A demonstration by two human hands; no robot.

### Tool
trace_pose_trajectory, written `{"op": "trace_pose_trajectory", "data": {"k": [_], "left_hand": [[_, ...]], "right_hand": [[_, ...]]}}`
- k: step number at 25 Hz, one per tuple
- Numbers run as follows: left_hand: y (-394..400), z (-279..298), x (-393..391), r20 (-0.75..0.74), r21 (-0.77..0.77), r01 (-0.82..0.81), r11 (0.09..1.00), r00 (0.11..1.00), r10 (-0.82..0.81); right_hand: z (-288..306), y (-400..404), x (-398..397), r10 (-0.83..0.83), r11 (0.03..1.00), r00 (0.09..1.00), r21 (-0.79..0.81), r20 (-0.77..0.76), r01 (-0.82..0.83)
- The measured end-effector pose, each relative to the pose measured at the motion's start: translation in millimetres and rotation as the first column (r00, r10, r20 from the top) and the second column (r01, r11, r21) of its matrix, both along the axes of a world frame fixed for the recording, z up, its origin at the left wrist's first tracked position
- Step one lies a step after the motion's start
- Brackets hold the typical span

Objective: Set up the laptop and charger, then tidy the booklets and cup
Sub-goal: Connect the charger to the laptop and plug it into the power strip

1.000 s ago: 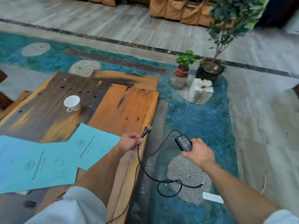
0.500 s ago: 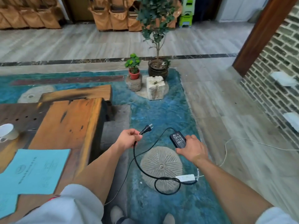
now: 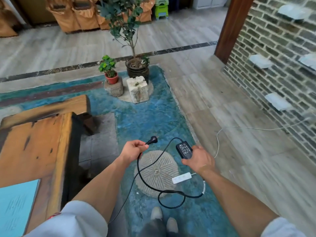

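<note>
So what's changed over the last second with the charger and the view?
The view swung right, away from the table: the cup and most booklets left frame, and the white power strip on the floor came into view. Unchanged: left hand still grips the cable by the plug, right hand still holds the charger brick.

A rough orange-brown wooden table [image 3: 37,144] bears a light blue paper booklet [image 3: 17,202]; a white power strip [image 3: 181,177] lies on the blue-painted floor [image 3: 148,120].

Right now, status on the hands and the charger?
Left hand pinches the plug. Right hand grips the brick. Cable loops slack below. Power strip on the floor ahead, nothing blocking it.
</note>
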State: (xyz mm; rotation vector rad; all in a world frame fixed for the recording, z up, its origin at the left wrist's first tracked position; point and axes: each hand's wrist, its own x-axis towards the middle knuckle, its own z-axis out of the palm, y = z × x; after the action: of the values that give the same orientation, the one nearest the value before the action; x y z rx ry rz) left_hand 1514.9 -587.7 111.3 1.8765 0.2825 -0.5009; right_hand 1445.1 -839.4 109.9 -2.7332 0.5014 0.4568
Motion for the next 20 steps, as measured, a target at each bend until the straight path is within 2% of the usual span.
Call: {"op": "trace_pose_trajectory", "data": {"k": [11, 20], "left_hand": [[-9.2, -34.2, 49.9, -0.094, -0.025, 0.015, 1.0, 0.995, -0.018], [-28.1, -65.5, 50.6, -0.173, -0.047, -0.152, 0.987, 0.975, 0.142]], "right_hand": [[-20.4, -3.7, 33.2, -0.02, 0.998, 0.998, -0.058, -0.059, 0.017], [-41.1, -27.7, 59.4, 0.079, 0.996, 0.99, -0.029, -0.113, -0.083]]}}
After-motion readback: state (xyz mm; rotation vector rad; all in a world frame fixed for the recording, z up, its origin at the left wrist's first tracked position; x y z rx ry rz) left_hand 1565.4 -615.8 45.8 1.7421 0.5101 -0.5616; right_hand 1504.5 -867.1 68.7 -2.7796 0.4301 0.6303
